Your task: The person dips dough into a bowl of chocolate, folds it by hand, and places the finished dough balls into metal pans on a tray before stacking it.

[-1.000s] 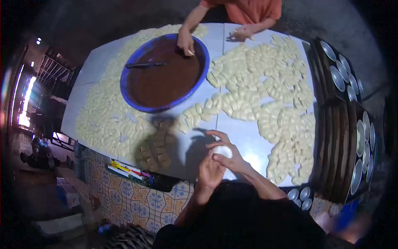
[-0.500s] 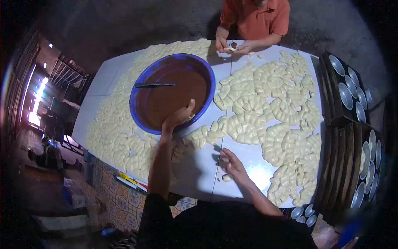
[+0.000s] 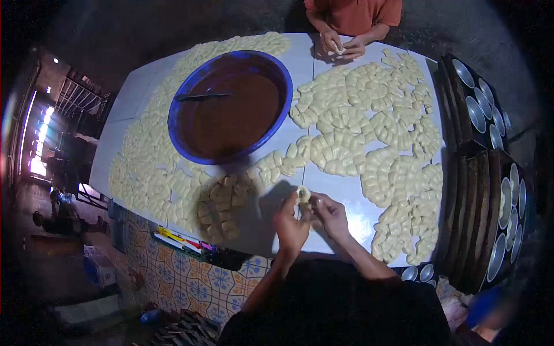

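Note:
My left hand [image 3: 293, 226] holds a small pale dough piece [image 3: 303, 195] upright between thumb and fingers, with a dark spot in its middle. My right hand [image 3: 331, 217] is just beside it, fingers pinched near the dough's right edge; whether they grip it is hard to tell. Both are above the near edge of the white table [image 3: 254, 222]. Beyond them stands a blue basin [image 3: 287, 101] of brown filling [image 3: 231, 118], a dark flat tool [image 3: 205, 97] lying across it. Rows of dough pieces [image 3: 340, 151] spread around the basin and to the right.
Across the table a person in an orange shirt [image 3: 355, 16] works dough with both hands. Stacked dark trays with round metal moulds [image 3: 476, 114] line the right side. A crate with coloured items [image 3: 183, 241] is at the near left edge, above a patterned tile floor [image 3: 202, 282].
My left hand has left the basin and come toward me, now at the dough piece. My right hand has closed in beside it. The view has shifted, and the other person's hands have moved slightly.

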`<state>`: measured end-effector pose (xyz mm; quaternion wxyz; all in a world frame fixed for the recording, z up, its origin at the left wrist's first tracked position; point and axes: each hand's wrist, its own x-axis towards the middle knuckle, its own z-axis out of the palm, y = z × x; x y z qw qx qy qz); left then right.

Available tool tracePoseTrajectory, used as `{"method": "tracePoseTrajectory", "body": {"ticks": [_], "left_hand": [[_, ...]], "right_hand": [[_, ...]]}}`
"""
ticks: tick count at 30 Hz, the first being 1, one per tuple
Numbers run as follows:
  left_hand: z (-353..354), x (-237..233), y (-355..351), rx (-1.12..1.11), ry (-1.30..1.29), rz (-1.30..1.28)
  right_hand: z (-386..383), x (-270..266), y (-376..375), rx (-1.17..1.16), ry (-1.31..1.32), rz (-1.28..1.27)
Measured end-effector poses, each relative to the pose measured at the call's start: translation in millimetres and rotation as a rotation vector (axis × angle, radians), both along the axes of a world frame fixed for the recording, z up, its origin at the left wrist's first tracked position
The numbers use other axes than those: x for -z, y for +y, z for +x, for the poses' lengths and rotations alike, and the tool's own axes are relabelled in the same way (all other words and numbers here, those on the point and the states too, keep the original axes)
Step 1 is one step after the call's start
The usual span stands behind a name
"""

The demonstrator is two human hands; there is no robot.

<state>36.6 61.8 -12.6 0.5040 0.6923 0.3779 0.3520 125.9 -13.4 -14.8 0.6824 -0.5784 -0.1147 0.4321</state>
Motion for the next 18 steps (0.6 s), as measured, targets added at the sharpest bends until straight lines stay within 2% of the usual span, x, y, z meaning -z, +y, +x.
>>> {"method": "tracePoseTrajectory", "body": {"ticks": [2, 3, 5, 7, 9, 11, 12, 13, 14, 17, 18], "left_hand": [[-4.9, -15.5, -9.5, -0.024, 0.060, -0.088], [-9.8, -13.4, -9.5, -0.008, 0.094, -0.107], [-18.7, -11.6, -11.2, 0.085, 0.079, -0.191], [-25.4, -8.4, -12.0, 0.165, 0.054, -0.223], [-30.6, -5.8, -9.4, 0.185, -0.119, -0.637], [-38.7, -8.9, -6.5, 0.242, -0.312, -0.999], [-42.6, -18.6, -5.1, 0.293, -0.419, -1.151], [-46.8, -29.8, -7.1, 0.348, -0.525, -1.302], [-51.2, -44.1, -14.9, 0.377, -0.559, -1.293], [-56.3, -38.3, -38.1, 0.476, -0.255, -0.688], [-53.5, -31.3, -41.6, 0.434, -0.192, -0.493]], "right_hand": [[-2.5, -21.6, -9.9, -0.089, -0.231, -0.052], [-3.4, -28.3, -11.9, 0.009, -0.110, -0.071], [2.9, -19.8, -14.6, -0.007, -0.617, -0.058], [6.3, -15.7, -27.7, -0.196, -0.686, 0.026], [10.2, -20.9, -40.2, -0.382, -0.744, 0.089], [13.8, -21.6, -46.9, -0.433, -1.003, 0.225], [13.7, -26.4, -50.8, -0.459, -1.039, 0.158], [14.8, -22.1, -54.0, -0.448, -0.966, 0.175], [18.8, -15.4, -56.3, -0.432, -0.899, 0.191], [19.9, -27.2, -53.6, -0.397, -0.738, 0.231], [16.7, -34.1, -53.1, -0.390, -0.641, 0.237]]}}
